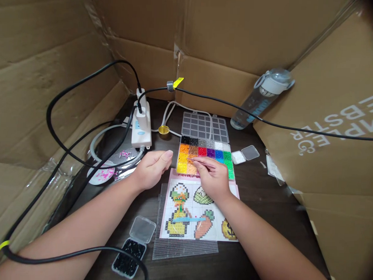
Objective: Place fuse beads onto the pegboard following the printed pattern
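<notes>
"Where were the tweezers (199, 161)?"

"In the right hand (214, 177). Its grip pinched them between thumb and fingers, and the tips pointed left, over the orange and yellow compartments of the bead box (179, 155)."

"Did the tips have a bead?"

"Too small to tell."

"And the left hand (155, 167)?"

"It was just left of the box. That grip was curled up, fingers folded and pressed together with the thumb along the top. I couldn't tell whether anything was tucked inside."

"How did the box lie?"

"Flat on the dark table (264, 191), its clear lid (206, 128) folded back behind it. Nearer the person was the pattern sheet (203, 226), with pixel drawings, a carrot among them. A clear pegboard (185, 251) stuck out from under its near edge."

"Anything close by?"

"A small case of black pieces stood open at the near left, its lid (143, 229) tipped back. A case of white pieces (238, 157) was just right of the box. Over on the left, a white dish (95, 177) carried pink beads, near the power strip (142, 132). The water bottle (261, 99) leaned at the far right, against the cardboard (219, 76)."
</notes>
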`<action>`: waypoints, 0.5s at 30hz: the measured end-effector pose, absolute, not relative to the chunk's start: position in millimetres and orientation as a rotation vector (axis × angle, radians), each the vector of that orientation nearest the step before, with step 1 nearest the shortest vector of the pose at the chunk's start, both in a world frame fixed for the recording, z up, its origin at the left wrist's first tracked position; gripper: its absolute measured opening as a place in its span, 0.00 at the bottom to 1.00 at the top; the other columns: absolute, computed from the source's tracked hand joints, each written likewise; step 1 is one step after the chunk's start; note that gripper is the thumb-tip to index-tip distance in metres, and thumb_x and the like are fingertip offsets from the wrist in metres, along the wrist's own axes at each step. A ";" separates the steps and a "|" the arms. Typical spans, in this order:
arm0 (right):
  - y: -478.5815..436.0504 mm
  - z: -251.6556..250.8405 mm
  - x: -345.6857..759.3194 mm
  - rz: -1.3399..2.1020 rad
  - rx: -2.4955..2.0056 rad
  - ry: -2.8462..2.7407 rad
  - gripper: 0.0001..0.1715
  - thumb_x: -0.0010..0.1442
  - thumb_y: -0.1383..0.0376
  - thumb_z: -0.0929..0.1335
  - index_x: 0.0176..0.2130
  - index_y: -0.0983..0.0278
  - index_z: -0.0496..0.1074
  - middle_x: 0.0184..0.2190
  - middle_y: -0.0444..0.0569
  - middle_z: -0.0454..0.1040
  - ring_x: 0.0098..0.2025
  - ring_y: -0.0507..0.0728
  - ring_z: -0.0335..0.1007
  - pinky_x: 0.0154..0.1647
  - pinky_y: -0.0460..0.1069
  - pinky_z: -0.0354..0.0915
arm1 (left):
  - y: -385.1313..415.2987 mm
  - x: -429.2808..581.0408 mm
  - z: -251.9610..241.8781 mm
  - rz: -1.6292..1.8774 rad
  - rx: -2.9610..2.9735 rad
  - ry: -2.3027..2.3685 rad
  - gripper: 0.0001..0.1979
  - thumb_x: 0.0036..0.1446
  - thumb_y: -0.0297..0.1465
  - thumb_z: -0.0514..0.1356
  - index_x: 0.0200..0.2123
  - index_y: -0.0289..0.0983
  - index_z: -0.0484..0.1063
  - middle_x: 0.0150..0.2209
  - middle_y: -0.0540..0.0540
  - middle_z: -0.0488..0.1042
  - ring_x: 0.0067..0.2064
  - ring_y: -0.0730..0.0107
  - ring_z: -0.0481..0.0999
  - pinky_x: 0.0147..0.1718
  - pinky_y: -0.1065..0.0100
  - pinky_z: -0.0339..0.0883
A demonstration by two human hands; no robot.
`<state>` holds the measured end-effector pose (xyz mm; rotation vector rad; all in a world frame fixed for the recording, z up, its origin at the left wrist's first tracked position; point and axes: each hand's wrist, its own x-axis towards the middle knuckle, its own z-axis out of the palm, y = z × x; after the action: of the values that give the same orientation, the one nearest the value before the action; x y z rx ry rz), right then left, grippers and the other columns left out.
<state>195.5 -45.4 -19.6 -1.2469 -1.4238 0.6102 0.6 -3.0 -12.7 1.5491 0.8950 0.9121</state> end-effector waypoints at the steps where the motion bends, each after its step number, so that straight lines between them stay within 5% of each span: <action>1: -45.4 -19.3 195.4 0.606 -1.248 -1.429 0.07 0.57 0.69 0.70 0.35 0.63 0.80 0.34 0.51 0.82 0.37 0.56 0.80 0.40 0.53 0.76 | -3.0 0.9 -12.2 0.916 1.536 0.898 0.25 0.63 0.45 0.50 0.18 0.36 0.59 0.17 0.54 0.54 0.20 0.80 0.53 0.19 0.72 0.49; 9: -44.7 -19.0 195.5 0.620 -1.257 -1.417 0.08 0.57 0.69 0.70 0.35 0.62 0.81 0.35 0.51 0.82 0.38 0.57 0.80 0.42 0.53 0.76 | -5.7 9.3 -3.5 1.047 1.510 0.883 0.10 0.58 0.36 0.58 0.41 0.36 0.69 0.31 0.49 0.71 0.27 0.77 0.69 0.23 0.74 0.65; 15: -44.9 -18.4 196.0 0.614 -1.249 -1.440 0.07 0.57 0.67 0.70 0.35 0.61 0.81 0.35 0.50 0.82 0.38 0.57 0.80 0.41 0.54 0.76 | -6.4 7.3 -7.2 0.888 1.656 0.974 0.08 0.59 0.33 0.57 0.35 0.35 0.71 0.26 0.51 0.71 0.24 0.79 0.68 0.23 0.76 0.65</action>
<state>196.0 -44.9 -18.4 -1.2494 -1.4404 0.6138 7.3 -6.4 -7.2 1.6559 0.9743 0.8885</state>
